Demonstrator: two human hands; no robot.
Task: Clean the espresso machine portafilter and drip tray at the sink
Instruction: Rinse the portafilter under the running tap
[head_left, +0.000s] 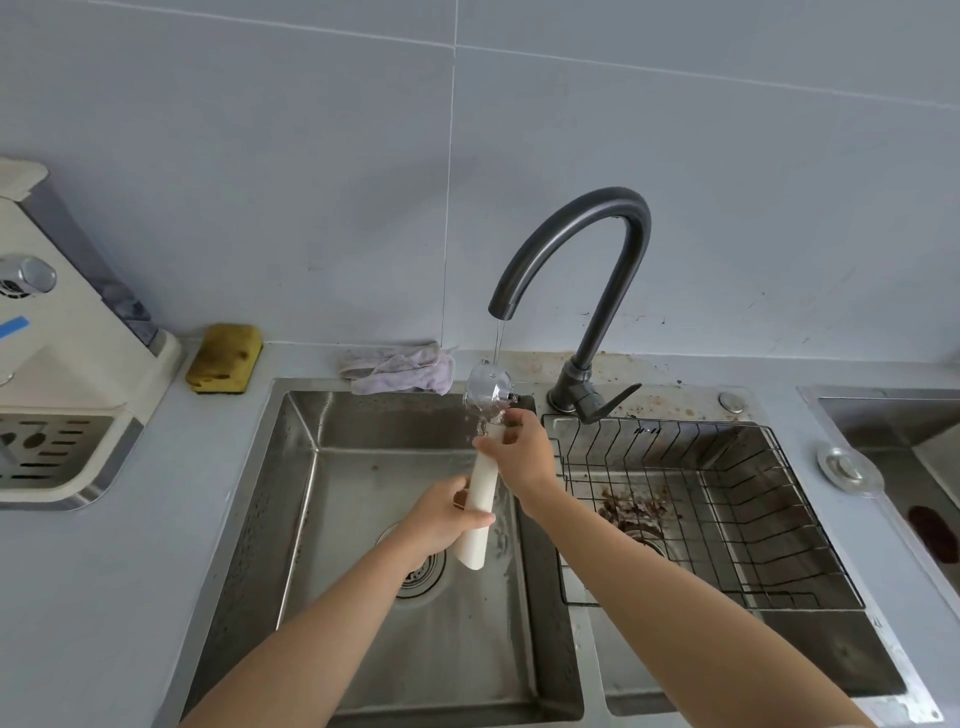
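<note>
sponge (224, 358) on counter | cloth (400, 369) behind basin | wire rack (727, 499) in right basin

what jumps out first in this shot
Dead centre, a thin stream from the dark curved faucet strikes the shiny metal portafilter with a cream handle, held over the left steel sink basin by the left hand and right hand. The wire rack in the right basin shows brown grounds beneath.
</note>
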